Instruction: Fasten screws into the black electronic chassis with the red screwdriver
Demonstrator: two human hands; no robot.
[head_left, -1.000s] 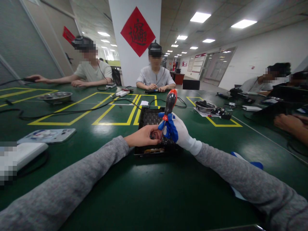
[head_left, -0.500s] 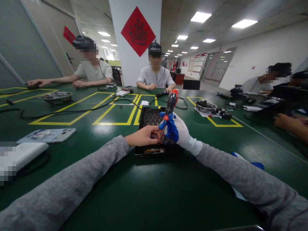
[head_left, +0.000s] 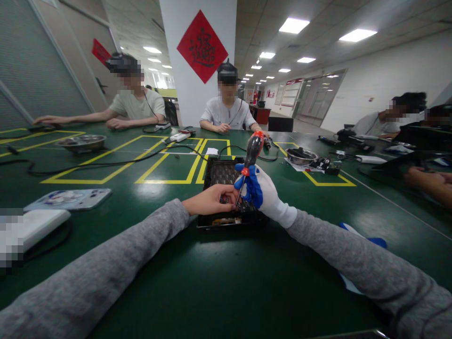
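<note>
A screwdriver (head_left: 253, 149) with a black and red handle leans in the grip of my right hand (head_left: 263, 193), which wears a white and blue glove. Its thin shaft points down toward my bare left hand (head_left: 216, 197). The fingers of that hand are closed over the black tray-like casing (head_left: 221, 172). They pinch a small dark piece beside the screwdriver's tip, too hidden to name. Along the casing's near edge shows a brown-gold strip (head_left: 226, 221). My right hand partly covers the casing's right side.
A phone (head_left: 68, 198) and a white device (head_left: 42, 226) lie on the green table at left. Metal bowls (head_left: 83, 142) (head_left: 302, 155), black cables and a power strip (head_left: 178, 136) are farther off. Another glove (head_left: 363, 235) lies by my right forearm. Several people sit around the table.
My hands and the screwdriver stay almost still. Across the table, a person's hand has moved behind the screwdriver handle, and a dark object now shows to its right.
</note>
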